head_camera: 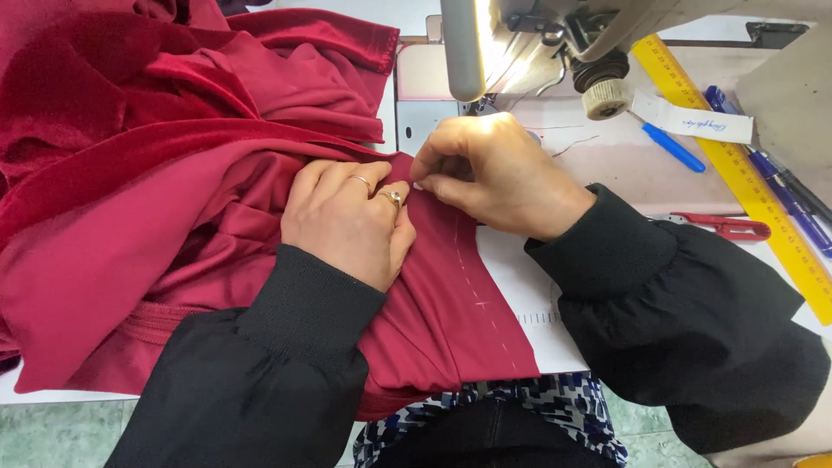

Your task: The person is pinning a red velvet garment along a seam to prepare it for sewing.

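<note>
A large piece of dark red fabric (130, 199) lies bunched over the left of the sewing table, with a flat edge marked by a dashed chalk line (468, 277). My left hand (347, 221), with rings on two fingers, presses flat on the fabric near its edge. My right hand (494, 173) pinches the fabric edge between thumb and fingers just in front of the sewing machine (511, 43). Both arms wear black sleeves.
A yellow ruler (745, 182) lies diagonally at the right, with blue pens (780, 186) beside it, another blue pen (672, 147), a white label (702, 121) and red thread snips (728, 227). The white table edge (537, 338) runs near my lap.
</note>
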